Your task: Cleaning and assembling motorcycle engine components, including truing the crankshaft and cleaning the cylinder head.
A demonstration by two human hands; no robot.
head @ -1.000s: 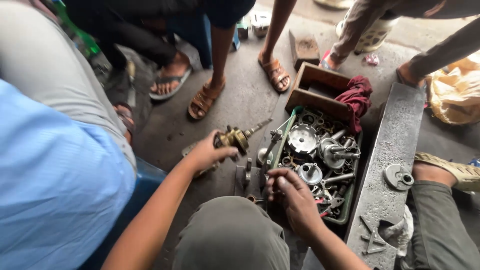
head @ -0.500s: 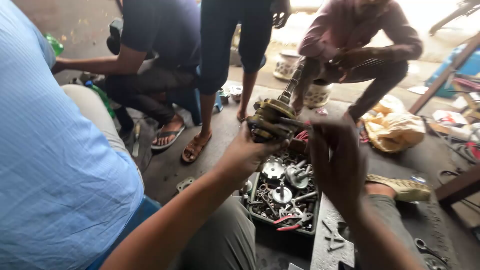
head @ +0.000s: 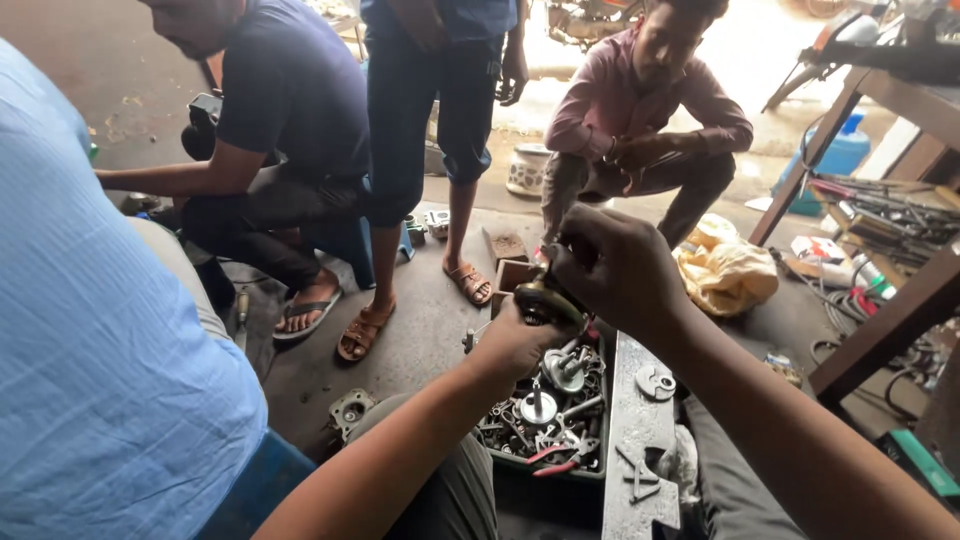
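Note:
My left hand (head: 512,345) and my right hand (head: 615,265) are raised together above the floor, both closed on a small greasy metal engine part (head: 540,302) with a brass-coloured body. The left hand grips it from below. The right hand covers its upper end with fingers curled around it. Directly under the hands sits a dark tray (head: 590,472) full of several loose metal parts, gears and shafts, with red-handled pliers (head: 556,457) at its near edge.
A grey metal bar (head: 636,440) with small parts lies right of the tray. One person crouches opposite in a pink shirt (head: 640,100), another stands in sandals (head: 466,282), a third sits at left. A wooden bench with tools (head: 880,215) stands at right. A yellow bag (head: 730,272) lies on the floor.
My view has tilted up from the tray to the people opposite. Both hands lifted the metal part off the floor area and now hold it together higher up.

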